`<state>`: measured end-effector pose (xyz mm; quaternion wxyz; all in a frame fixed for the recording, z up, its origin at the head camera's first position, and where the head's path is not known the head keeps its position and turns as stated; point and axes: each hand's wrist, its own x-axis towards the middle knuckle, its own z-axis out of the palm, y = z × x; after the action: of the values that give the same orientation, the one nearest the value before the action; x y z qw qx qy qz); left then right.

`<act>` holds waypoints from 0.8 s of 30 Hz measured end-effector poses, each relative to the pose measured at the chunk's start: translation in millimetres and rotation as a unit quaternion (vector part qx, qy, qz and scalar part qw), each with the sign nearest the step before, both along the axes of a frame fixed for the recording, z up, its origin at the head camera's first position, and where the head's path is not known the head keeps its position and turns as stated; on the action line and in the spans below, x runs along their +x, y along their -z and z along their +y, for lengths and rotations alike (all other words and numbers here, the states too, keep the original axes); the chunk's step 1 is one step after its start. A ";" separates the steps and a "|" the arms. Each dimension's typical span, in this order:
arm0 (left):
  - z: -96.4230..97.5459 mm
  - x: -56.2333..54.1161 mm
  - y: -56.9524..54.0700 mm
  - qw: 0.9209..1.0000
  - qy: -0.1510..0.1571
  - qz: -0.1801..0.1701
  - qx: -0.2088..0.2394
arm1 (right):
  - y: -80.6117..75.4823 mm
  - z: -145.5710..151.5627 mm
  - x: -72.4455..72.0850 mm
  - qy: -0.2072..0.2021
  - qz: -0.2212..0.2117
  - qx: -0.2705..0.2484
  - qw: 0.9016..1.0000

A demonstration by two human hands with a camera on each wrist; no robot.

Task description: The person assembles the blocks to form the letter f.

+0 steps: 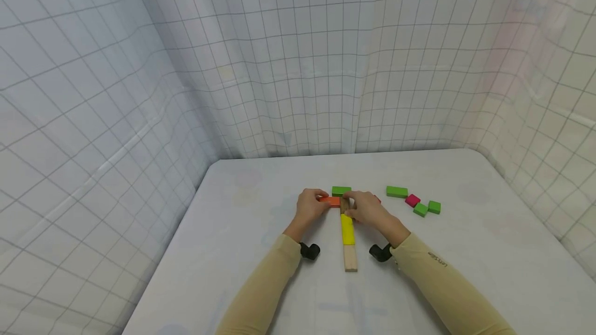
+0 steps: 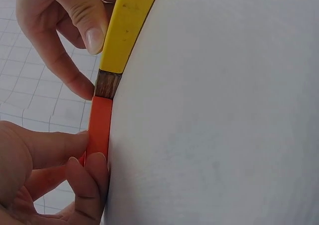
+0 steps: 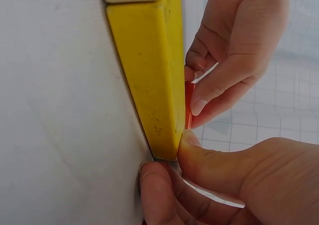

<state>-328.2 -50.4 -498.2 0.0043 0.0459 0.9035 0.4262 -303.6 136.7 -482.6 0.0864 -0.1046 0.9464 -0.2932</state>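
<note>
My left hand pinches an orange block between thumb and fingers, low at the table top. This block's inner end meets the side of a dark brown wooden block. Around the brown block curl the thumb and fingers of my right hand, which hide much of it. A yellow block continues the row toward me, followed by a pale wooden block at the near end. Just beyond the brown block lies a green block. Part of a red block shows behind my right hand.
Over to the right lie a long green block, a dark pink cube and two small green cubes. Gridded white curtains hang behind and beside the white table. Dark wrist devices sit under both cuffs.
</note>
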 end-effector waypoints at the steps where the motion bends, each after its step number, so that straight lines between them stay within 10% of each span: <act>1: 0.1 -0.2 0.2 1.000 0.001 0.001 -0.002 | 0.3 0.4 0.0 0.000 0.002 0.000 1.000; 15: -7.0 -1.8 -0.9 0.999 0.013 0.003 -0.033 | -1.2 2.4 -2.3 -0.010 0.009 -0.011 1.000; 24: -9.3 16.6 -7.7 0.993 0.017 0.055 -0.098 | -13.3 21.5 -8.6 0.009 0.027 -0.040 0.999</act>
<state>-311.6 -59.7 -490.5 -0.0340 0.0843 0.9388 0.3322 -312.1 158.2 -469.3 0.0535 -0.1072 0.9367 -0.3291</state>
